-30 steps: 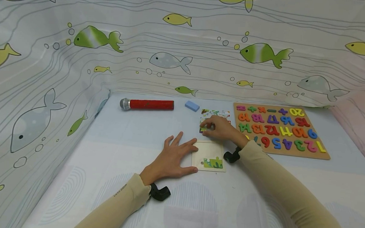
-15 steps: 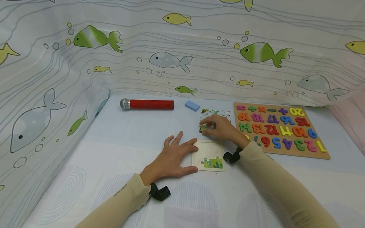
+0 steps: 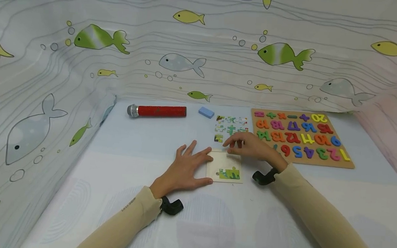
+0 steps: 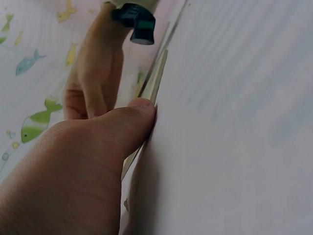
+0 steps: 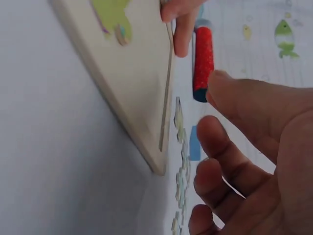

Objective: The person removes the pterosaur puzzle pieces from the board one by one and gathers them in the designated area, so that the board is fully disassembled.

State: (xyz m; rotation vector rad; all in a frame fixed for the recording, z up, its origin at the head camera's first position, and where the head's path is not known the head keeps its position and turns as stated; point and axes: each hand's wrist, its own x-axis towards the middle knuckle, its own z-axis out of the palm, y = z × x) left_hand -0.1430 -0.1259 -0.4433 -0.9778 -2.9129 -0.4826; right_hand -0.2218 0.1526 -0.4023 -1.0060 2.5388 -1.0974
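A square pale wooden puzzle tray [image 3: 223, 156] lies on the table, with joined green puzzle pieces [image 3: 229, 173] in its near right corner. My left hand [image 3: 183, 171] is spread at the tray's left side, fingertips on the far left edge and thumb [image 4: 139, 110] against the near left corner. Above the tray's far right corner hovers my right hand [image 3: 250, 145], its fingers loosely bent. The right wrist view shows a gap between thumb and index finger, and no piece is visible there. Loose puzzle pieces [image 3: 230, 129] lie in rows just beyond the tray, partly hidden by the right hand.
A number board [image 3: 330, 159] with coloured numerals and signs lies at the right. Toward the back are a red microphone [image 3: 161, 111] and a blue block [image 3: 206, 112]. Fish-patterned cloth [image 3: 140, 84] rises behind the table.
My right hand has drawn back from the loose pieces toward the tray and slightly right, uncovering several of them. The left hand stays at the tray; the head view has shifted slightly.
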